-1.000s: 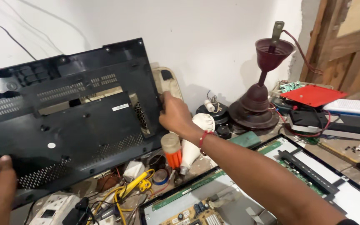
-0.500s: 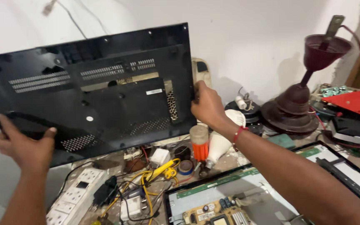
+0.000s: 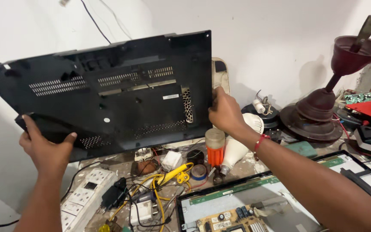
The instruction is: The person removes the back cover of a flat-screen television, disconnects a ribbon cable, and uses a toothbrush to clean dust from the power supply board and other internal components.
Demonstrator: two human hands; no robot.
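Note:
A large black plastic television back cover (image 3: 121, 94) with vent slots is held upright in front of the white wall. My left hand (image 3: 46, 148) grips its lower left edge. At the cover's right edge, about mid-height, my right hand (image 3: 226, 112) is closed on it; a red thread band circles that wrist. Below the cover the cluttered bench shows an orange-handled screwdriver (image 3: 215, 150) and a white bulb (image 3: 237, 146) just under my right hand.
An open flat-screen chassis with circuit boards (image 3: 245, 208) lies at the bottom centre. A white power strip (image 3: 84, 195), tangled yellow and black cables (image 3: 159, 189) and a tape roll sit at left-centre. A dark red ceiling-fan motor with downrod (image 3: 323, 107) stands at right, beside a red board.
The cover has shifted right and up against the wall as the view moved left. My left hand moved from the bottom corner to a grip on the lower left edge.

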